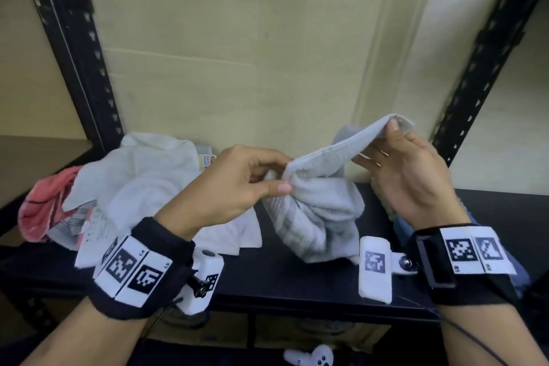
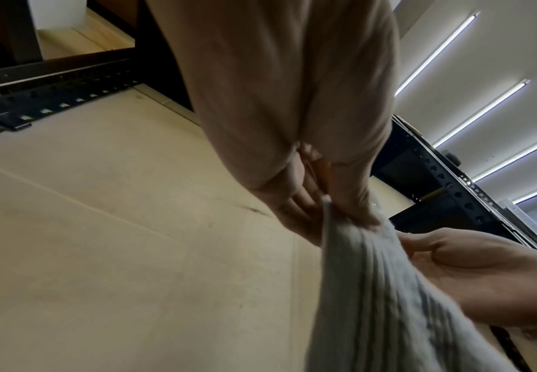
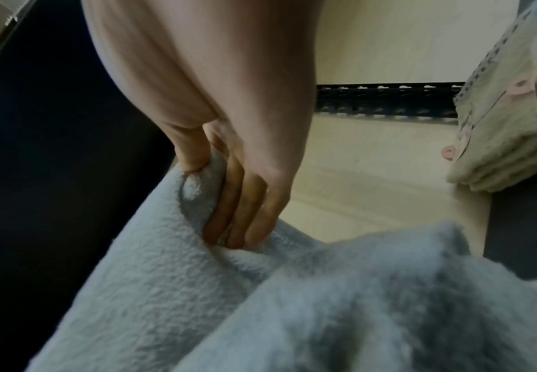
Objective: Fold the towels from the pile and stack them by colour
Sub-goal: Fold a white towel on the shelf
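Observation:
A light grey towel [image 1: 318, 211] hangs above the black shelf [image 1: 297, 282], held by its top edge. My left hand [image 1: 237, 184] pinches one corner between thumb and fingers; the left wrist view shows that pinch on the grey towel [image 2: 372, 289]. My right hand [image 1: 407, 166] pinches the other corner higher up, thumb on top, and in the right wrist view the grey towel [image 3: 260, 302] bunches under the fingers [image 3: 247, 201]. The towel's lower part rests crumpled on the shelf. A pile of white towels [image 1: 142, 181] and a pink towel [image 1: 44, 205] lies at the left.
Folded towels, beige and blue [image 1: 401, 217], sit at the right behind my right wrist; the folded beige printed towels [image 3: 499, 120] show in the right wrist view. Black perforated uprights [image 1: 77, 47] frame the shelf. A pale board [image 1: 252, 53] closes the back. A white controller [image 1: 315, 358] lies below.

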